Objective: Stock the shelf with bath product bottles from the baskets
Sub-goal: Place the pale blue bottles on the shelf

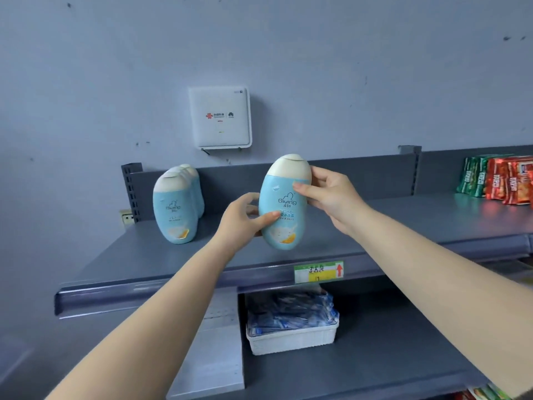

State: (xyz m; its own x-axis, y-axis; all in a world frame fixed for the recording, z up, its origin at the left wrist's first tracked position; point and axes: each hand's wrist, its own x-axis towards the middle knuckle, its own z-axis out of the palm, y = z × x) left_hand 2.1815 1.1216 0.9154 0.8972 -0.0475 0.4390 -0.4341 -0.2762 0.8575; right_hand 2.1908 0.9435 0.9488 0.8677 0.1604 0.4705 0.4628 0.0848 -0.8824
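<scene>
A light-blue oval bath bottle (284, 209) with a cream cap hangs upright just above the grey top shelf (375, 223), near its front edge. My left hand (245, 217) grips its lower left side, thumb across the label. My right hand (326, 194) holds its upper right side below the cap. A row of three matching bottles (176, 206) stands one behind another at the shelf's left end.
Red and green snack packets (499, 180) stand at the shelf's right end. A white wall box (220, 118) hangs above the shelf. A yellow-green price tag (318, 272) sits on the shelf lip. Below, a white basket (291, 336) holds blue packets.
</scene>
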